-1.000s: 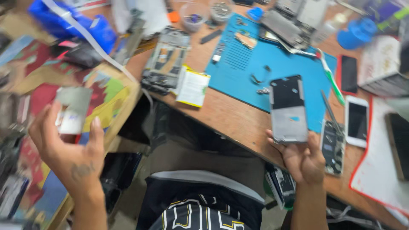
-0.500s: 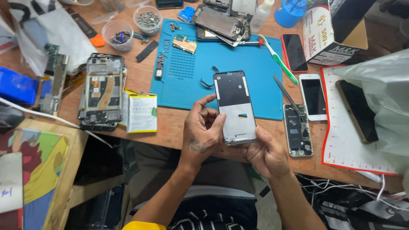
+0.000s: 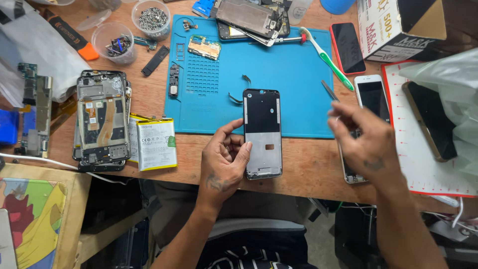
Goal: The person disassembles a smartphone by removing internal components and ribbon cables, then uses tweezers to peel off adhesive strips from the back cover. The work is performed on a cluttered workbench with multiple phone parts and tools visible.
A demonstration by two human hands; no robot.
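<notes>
Now my left hand [image 3: 224,162] pinches the phone frame [image 3: 262,133] at its 8 o'clock edge; my right hand [image 3: 366,139] holds tweezers [image 3: 329,90], fingers curled.

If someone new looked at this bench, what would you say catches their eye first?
Probably the bright blue work mat in the middle of the wooden bench, with the phone frame the left hand holds at its near edge. The right hand hovers beside it with tweezers. On the left lies an opened phone next to a battery.
</notes>
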